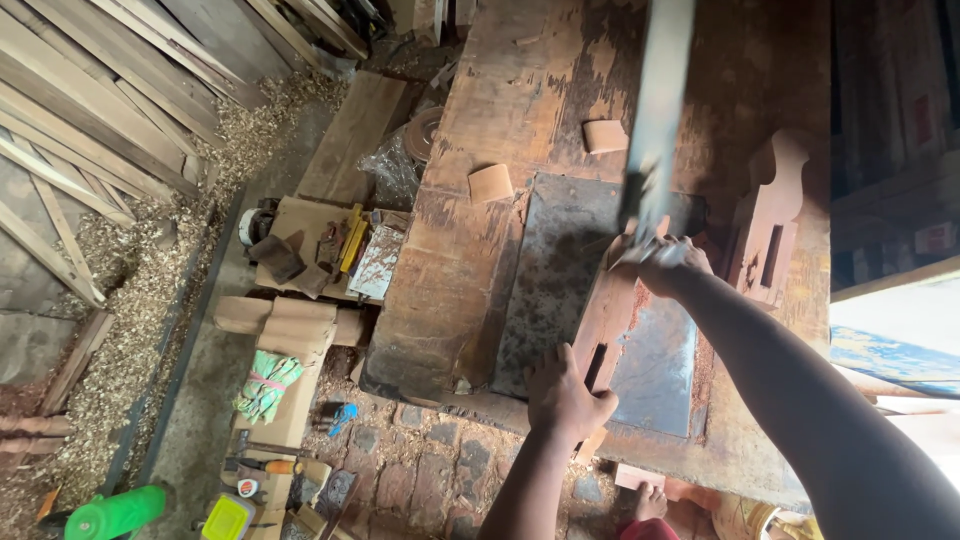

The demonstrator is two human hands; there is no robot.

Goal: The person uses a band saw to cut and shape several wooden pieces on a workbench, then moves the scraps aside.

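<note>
My left hand (565,395) presses down on the near end of a reddish wooden piece (612,320) with a narrow slot cut through it, fingers curled over its edge. The piece lies on a dull metal plate (555,270) set into the worn wooden workbench (470,270). At the far end of the piece my right hand (665,262) grips the handle end of a long grey saw blade (660,100). The blade reaches away toward the top of the view and is blurred.
A carved wooden part (770,215) with a slot stands right of my right hand. Two small wooden blocks (490,183) (605,135) lie farther back. Planks (90,90) and wood shavings cover the floor at left, beside boxes of tools (310,245) and a green bottle (115,512).
</note>
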